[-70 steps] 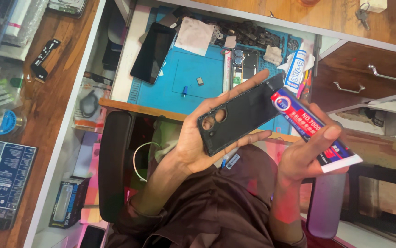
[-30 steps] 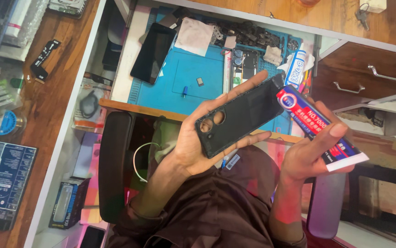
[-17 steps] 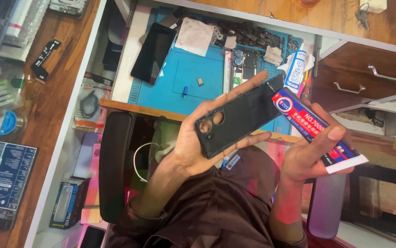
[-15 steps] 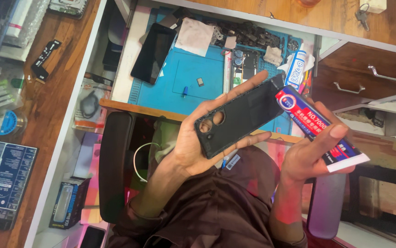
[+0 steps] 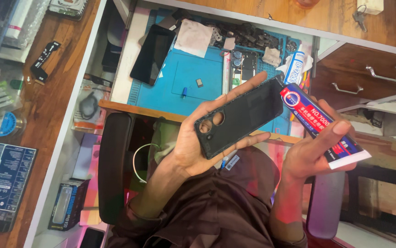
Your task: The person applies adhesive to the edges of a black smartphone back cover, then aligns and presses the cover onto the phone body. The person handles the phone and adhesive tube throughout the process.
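Note:
My left hand [image 5: 191, 149] holds a black phone back cover [image 5: 241, 120] with round camera cut-outs, tilted up to the right above my lap. My right hand [image 5: 310, 154] grips a red, white and blue glue tube [image 5: 319, 125]. The tube's dark nozzle touches the cover's upper right corner. My thumb lies along the tube near its flat white end. My brown sleeves and torso fill the lower middle of the view.
A blue work mat [image 5: 193, 82] lies on the desk beyond my hands, bearing a black phone [image 5: 153, 54], a white cloth [image 5: 193, 37], small parts and a second glue tube [image 5: 295, 66]. Wooden drawers with metal handles [image 5: 377, 76] are at right. A chair armrest [image 5: 114, 165] is at left.
The glue tube has wavered slightly at the cover's corner, and both hands stay in nearly the same place.

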